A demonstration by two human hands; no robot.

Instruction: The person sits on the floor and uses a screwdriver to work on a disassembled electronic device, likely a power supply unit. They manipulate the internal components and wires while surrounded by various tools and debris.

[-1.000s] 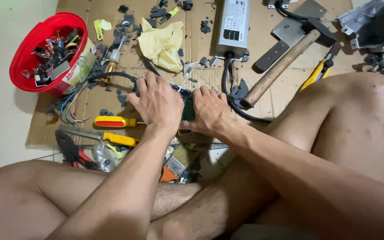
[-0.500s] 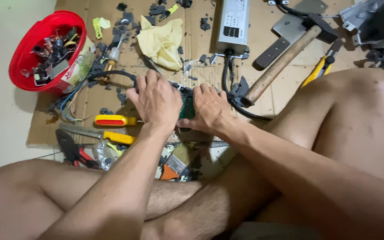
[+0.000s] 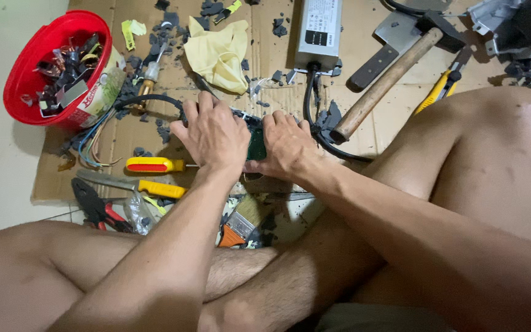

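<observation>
Both of my hands grip a green circuit board [image 3: 255, 142] on a sheet of cardboard [image 3: 124, 132] on the floor. My left hand [image 3: 213, 135] covers its left part, fingers curled over the far edge. On the board's right side, my right hand [image 3: 287, 147] presses down. Most of the board is hidden under the hands. A black cable [image 3: 145, 100] loops out from its left end.
A red bowl [image 3: 29, 55] of metal scraps sits far left. A yellow cloth [image 3: 219, 52], a grey power supply box [image 3: 319, 31], a hammer [image 3: 388, 80] and a cleaver [image 3: 382, 46] lie beyond the hands. Screwdrivers [image 3: 152, 165], pliers [image 3: 96, 209] and a brush [image 3: 241, 221] lie nearer. My bare legs frame the work.
Both hands have stayed on the board with only slight shifts of grip. The view has tilted a little.
</observation>
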